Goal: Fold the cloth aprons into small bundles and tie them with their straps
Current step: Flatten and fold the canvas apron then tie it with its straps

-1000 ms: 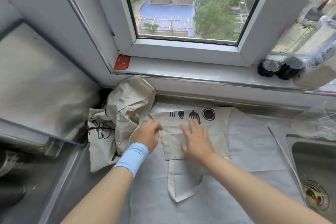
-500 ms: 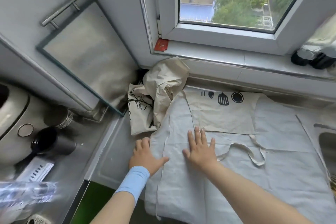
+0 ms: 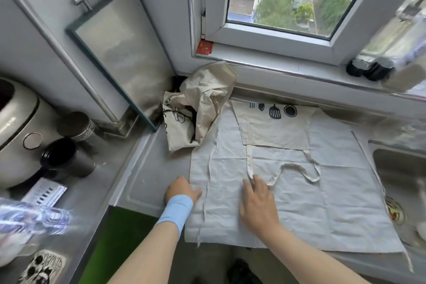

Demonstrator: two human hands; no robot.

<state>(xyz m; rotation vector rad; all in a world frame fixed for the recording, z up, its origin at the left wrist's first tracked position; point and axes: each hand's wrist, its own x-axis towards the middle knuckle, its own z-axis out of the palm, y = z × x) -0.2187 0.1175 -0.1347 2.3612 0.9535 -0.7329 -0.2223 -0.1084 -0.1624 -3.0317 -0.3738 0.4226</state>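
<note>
Grey steel worktop (image 3: 147,168), back edge to front edge | pale off-white cloth apron (image 3: 322,191) lies spread flat, printed bib (image 3: 272,131) folded down | right hand (image 3: 258,203) presses it, fingers straight and apart; left hand (image 3: 182,190) at its left hem, grip unclear | likely soft, light, shifts easily: take hold at the hem corners.

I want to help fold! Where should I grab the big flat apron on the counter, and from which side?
Probably pinch the left edge of the apron, coming from the left, where the left hand rests. It lies flat, so only an edge lifts, and that edge is straight and free; the right side borders the sink.
</note>
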